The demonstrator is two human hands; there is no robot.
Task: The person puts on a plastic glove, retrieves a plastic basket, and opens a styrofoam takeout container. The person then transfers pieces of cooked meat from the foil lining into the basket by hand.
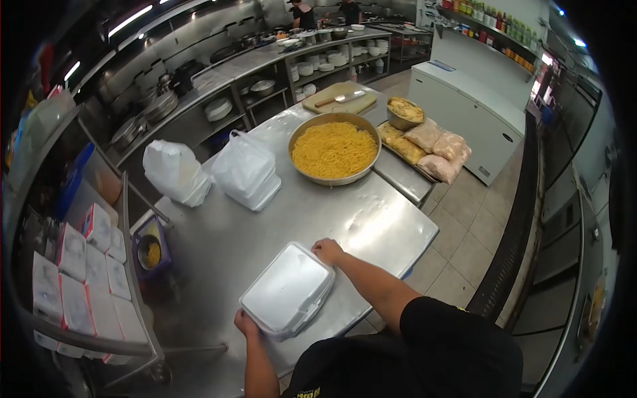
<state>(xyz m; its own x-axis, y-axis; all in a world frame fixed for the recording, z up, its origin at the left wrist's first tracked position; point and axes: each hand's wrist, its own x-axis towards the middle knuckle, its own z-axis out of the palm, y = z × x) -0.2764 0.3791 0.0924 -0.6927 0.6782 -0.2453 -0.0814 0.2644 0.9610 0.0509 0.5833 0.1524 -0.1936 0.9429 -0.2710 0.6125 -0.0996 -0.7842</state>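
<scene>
A closed white foam container [286,288] lies on the steel table [358,229] near its front edge. My left hand [246,323] is at the container's lower left corner, fingers bent against it and partly hidden. At the upper right corner, my right hand [327,252] touches the container with its fingers curled in. Farther up the table stand two white plastic bags, one [176,174] at the left and one [245,169] beside it with a boxy shape inside. A large round pan [335,149] of yellow noodles is to their right.
Behind the pan, a cutting board [340,98] bears a broad metal blade. Bagged food [444,149] and a bowl [405,113] stand at the right. A shelf with packets [86,285] is at the left, a white freezer [468,119] at the right. Two people work at the back.
</scene>
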